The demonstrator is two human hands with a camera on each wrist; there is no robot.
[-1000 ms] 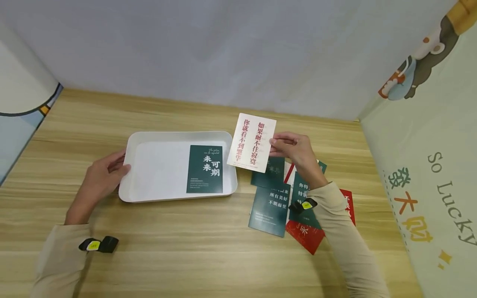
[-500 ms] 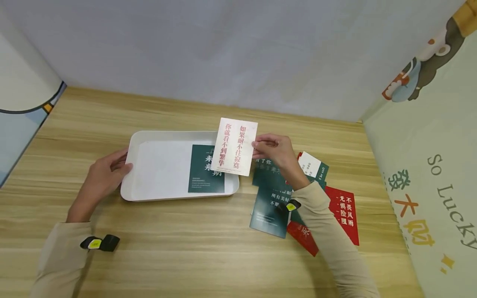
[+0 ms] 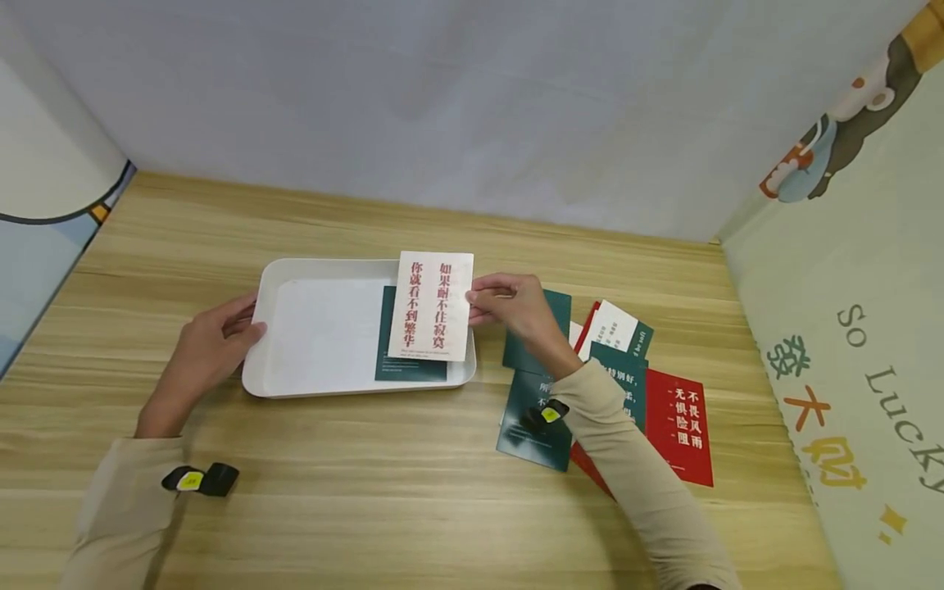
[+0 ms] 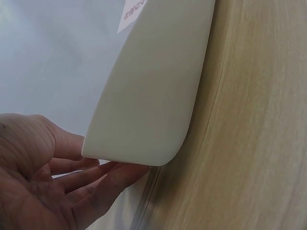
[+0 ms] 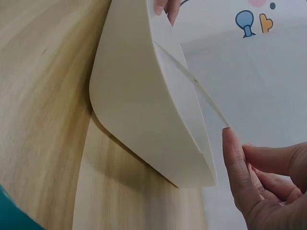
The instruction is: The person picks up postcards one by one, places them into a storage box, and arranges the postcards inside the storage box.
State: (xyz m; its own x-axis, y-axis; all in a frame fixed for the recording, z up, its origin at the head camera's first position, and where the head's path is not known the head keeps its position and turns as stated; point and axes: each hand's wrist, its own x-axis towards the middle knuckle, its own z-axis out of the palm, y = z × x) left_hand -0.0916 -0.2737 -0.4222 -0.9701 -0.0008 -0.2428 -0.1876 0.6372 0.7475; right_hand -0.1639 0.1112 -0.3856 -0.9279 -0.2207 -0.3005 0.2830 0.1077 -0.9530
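Head view showed the right hand [image 3: 516,307] pinching a white card [image 3: 431,307] with red words by its right edge. The card was over the right end of a white tray [image 3: 324,332], hiding part of a green card [image 3: 411,372] lying inside. The left hand [image 3: 210,348] pinched the tray's left end — thumb at the rim. Other cards [image 3: 621,360], green, red and white, overlapped on the wooden table [image 3: 354,483].

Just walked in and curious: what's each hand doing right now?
Left hand: holding the white tray by one end.
Right hand: pinching the red-lettered white card by its edge.
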